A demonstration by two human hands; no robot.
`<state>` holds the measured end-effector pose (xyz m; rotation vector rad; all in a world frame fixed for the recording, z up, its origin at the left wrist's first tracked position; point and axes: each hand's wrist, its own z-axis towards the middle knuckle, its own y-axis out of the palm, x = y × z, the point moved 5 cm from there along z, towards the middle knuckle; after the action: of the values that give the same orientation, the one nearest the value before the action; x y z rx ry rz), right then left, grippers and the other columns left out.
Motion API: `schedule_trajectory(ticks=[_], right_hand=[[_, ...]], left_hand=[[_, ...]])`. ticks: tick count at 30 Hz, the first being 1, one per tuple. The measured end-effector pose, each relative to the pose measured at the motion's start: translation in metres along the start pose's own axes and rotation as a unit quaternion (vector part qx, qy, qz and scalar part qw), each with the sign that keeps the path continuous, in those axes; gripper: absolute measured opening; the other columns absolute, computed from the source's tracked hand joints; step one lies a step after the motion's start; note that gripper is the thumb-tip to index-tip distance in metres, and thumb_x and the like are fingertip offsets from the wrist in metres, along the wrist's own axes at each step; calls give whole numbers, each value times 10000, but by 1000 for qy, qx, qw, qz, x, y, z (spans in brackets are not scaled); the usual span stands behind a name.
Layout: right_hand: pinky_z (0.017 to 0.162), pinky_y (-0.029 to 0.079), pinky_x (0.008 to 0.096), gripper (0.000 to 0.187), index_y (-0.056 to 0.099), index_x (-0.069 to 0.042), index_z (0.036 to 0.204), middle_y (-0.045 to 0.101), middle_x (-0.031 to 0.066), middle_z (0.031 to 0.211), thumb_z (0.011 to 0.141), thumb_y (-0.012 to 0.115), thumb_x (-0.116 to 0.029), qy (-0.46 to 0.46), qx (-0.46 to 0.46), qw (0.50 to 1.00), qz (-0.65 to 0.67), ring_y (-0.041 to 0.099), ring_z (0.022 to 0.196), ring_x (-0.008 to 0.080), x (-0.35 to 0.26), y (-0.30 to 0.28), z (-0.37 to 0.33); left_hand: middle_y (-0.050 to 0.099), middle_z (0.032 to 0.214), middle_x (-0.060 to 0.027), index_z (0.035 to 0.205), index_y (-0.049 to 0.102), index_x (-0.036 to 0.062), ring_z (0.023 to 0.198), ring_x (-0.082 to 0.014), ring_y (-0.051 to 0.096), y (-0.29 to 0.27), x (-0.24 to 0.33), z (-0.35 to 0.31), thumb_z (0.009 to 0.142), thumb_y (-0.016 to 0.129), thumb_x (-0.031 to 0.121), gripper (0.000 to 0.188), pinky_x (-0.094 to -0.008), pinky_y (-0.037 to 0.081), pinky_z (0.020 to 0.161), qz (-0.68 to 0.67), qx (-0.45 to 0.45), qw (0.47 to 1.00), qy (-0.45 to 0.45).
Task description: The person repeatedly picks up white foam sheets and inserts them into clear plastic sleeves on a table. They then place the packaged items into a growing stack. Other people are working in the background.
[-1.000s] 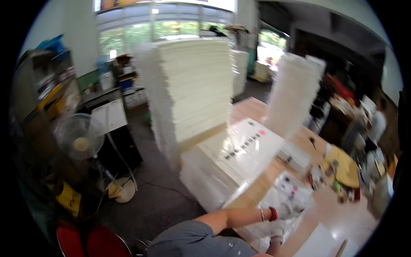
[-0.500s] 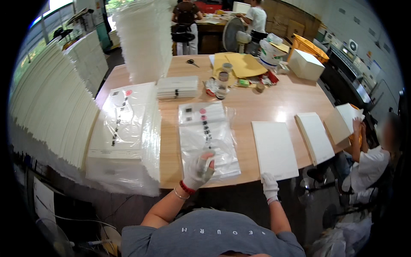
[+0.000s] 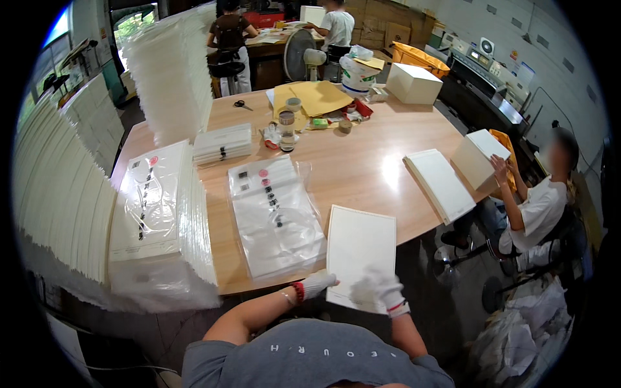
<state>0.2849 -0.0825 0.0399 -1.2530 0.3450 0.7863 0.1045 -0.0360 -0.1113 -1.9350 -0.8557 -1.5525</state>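
A white rectangular sheet, or thin stack of sheets (image 3: 361,239), overhangs the table's front edge before me; its thickness is hard to tell. My left hand (image 3: 317,284), in a white glove with bare fingertips, grips its lower left edge, thumb on top. Over its lower right part is my gloved right hand (image 3: 383,290), its fingers smeared by motion. Left of the sheet lies a pile of clear plastic bags (image 3: 275,213) with black print and red round marks. Farther left stands a tall stack of filled, bagged white packs (image 3: 152,194).
Another white stack (image 3: 440,186) lies to the right, near a seated person handling a white block (image 3: 477,158). Bagged packs (image 3: 222,142), scissors (image 3: 242,105), tape rolls (image 3: 286,123) and yellow envelopes (image 3: 314,97) sit farther back. Tall white stacks (image 3: 61,200) line the left.
The white sheet has come off the right part of the table toward me. My left hand has left the plastic bags and taken its left edge. My view has turned right.
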Motion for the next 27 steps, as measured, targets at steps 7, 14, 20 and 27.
schedule_trajectory(ticks=[7, 14, 20, 27], right_hand=[[825, 452, 383, 549, 502, 6, 1141, 572, 152, 1028, 850, 526, -460, 323, 82, 754, 567, 561, 933, 241, 54, 75, -30], [687, 473, 368, 228, 627, -22, 886, 616, 169, 839, 699, 621, -153, 196, 71, 972, 107, 602, 787, 328, 22, 77, 0], [652, 488, 369, 193, 637, -84, 882, 605, 156, 916, 696, 629, -135, -13, 62, 998, 27, 603, 772, 309, -58, 34, 2], [743, 477, 400, 354, 574, -51, 1011, 586, 130, 1017, 739, 610, -276, 4, -230, 940, -254, 585, 859, 314, -43, 112, 86]], left_hand=[[342, 1275, -279, 1314, 227, -10, 1065, -423, 453, 26, 104, -51, 725, 613, 323, 779, -492, 355, 906, 415, 48, 904, -93], [213, 1356, -274, 1355, 216, -16, 1244, -455, 224, 22, 152, -64, 709, 626, 271, 817, -531, 197, 1017, 419, -48, 905, -50], [501, 1087, -253, 1116, 483, -71, 1076, -374, 458, -155, 191, -96, 737, 620, 273, 530, -441, 366, 928, 537, 540, 638, 113], [581, 772, -159, 1038, 524, -4, 750, -340, 563, -55, 203, -54, 748, 567, 147, 330, -398, 468, 700, 441, 214, 833, 256]])
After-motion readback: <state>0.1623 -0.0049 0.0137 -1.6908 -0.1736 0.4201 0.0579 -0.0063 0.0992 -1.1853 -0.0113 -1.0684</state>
